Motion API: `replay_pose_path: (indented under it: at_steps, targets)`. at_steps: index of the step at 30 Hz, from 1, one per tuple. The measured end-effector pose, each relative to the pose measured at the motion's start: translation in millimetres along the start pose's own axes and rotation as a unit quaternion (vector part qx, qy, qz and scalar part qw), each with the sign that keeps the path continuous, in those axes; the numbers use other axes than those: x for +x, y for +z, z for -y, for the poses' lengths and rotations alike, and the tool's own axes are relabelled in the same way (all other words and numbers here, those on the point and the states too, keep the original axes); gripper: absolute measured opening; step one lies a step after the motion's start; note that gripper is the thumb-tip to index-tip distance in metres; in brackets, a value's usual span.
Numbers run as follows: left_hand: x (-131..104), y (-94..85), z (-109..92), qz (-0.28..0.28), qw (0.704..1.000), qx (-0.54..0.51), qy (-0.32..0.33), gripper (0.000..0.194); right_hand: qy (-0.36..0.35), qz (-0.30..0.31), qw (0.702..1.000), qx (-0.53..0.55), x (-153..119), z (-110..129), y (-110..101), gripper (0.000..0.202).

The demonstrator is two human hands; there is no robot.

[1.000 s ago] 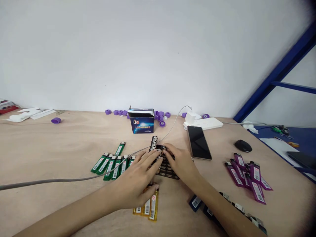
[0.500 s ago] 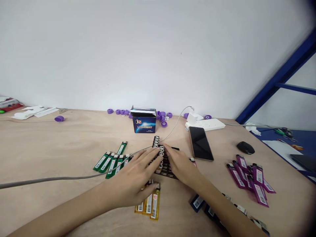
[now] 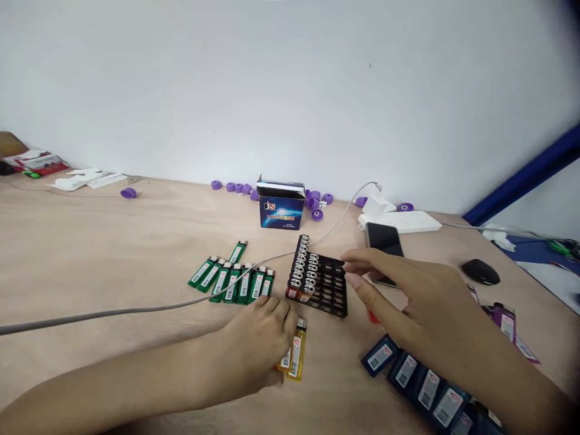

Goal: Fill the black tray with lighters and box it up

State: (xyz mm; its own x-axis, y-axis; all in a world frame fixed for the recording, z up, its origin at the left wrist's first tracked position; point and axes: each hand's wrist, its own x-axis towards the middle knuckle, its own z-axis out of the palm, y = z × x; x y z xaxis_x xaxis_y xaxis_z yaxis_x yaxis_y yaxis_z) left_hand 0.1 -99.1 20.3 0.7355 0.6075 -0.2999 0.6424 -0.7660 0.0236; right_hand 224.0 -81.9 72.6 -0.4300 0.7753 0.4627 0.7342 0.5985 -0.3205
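Observation:
A black slotted tray [image 3: 333,290] holds two rows of upright lighters, their metal tops showing, along its left side. My left hand [image 3: 265,335], fingers curled, is over the yellow lighters [image 3: 296,356] in front of the tray; whatever it grips is hidden beneath it. To the right of the tray, my right hand [image 3: 403,296] hovers with thumb and index finger apart and nothing between them. Green lighters [image 3: 233,283] lie in a row left of the tray. Dark blue lighters [image 3: 428,386] lie below my right hand, and purple lighters [image 3: 504,320] lie beyond it.
Behind the tray stands an open lighter box [image 3: 281,212]. A phone [image 3: 383,237], a white power strip [image 3: 417,222] and a black mouse [image 3: 480,272] are at the right. A grey cable [image 3: 149,310] crosses over the green lighters. Purple caps [image 3: 317,214] lie near the wall.
Both hands have left the tray, uncovering it. My left hand has moved down to the yellow lighters; my right hand has moved right, its fingers now apart. The camera view has shifted.

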Motion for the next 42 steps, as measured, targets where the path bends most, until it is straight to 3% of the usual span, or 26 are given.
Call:
replay_pose_path:
  at_steps: [8,17,24,27,29,31,33,35,38,42]
  targets:
    - [-3,-1.3,3,-0.018,0.999,-0.003,0.026,0.058,-0.004,0.006,1.000,-0.015,-1,2,-3,0.020]
    - [-2,8.9,10,-0.058,0.997,-0.030,0.032,0.065,0.012,0.027,0.999,-0.018,-2,2,-8,0.019]
    - [-8,-7.8,8,-0.048,0.997,-0.053,0.022,0.066,0.008,0.015,1.000,-0.024,-3,6,-12,0.021]
    - [-21,-16.2,6,-0.087,0.992,-0.084,0.039,0.079,0.016,0.023,1.000,-0.011,-6,9,-20,0.017]
    - [-32,-20.0,5,-0.133,0.981,-0.126,0.057,0.087,0.044,0.081,0.995,0.044,-8,12,-25,0.018]
    - [-41,-22.9,3,-0.167,0.969,-0.173,0.058,0.088,0.093,0.172,0.972,0.128,-9,18,-24,0.020]
    - [-46,-26.1,0,-0.197,0.957,-0.207,0.050,0.082,0.151,0.249,0.931,0.221,-9,26,-14,0.020]
    - [-48,-30.0,-2,-0.220,0.950,-0.215,0.049,0.075,0.205,0.284,0.882,0.314,-9,35,3,0.018]
    - [-46,-33.6,-5,-0.238,0.951,-0.188,0.067,0.078,0.256,0.280,0.814,0.440,-9,45,29,0.021]
    - [-37,-26.3,-5,-0.287,0.933,-0.211,0.057,0.102,0.303,0.240,0.750,0.537,-12,47,48,0.029]
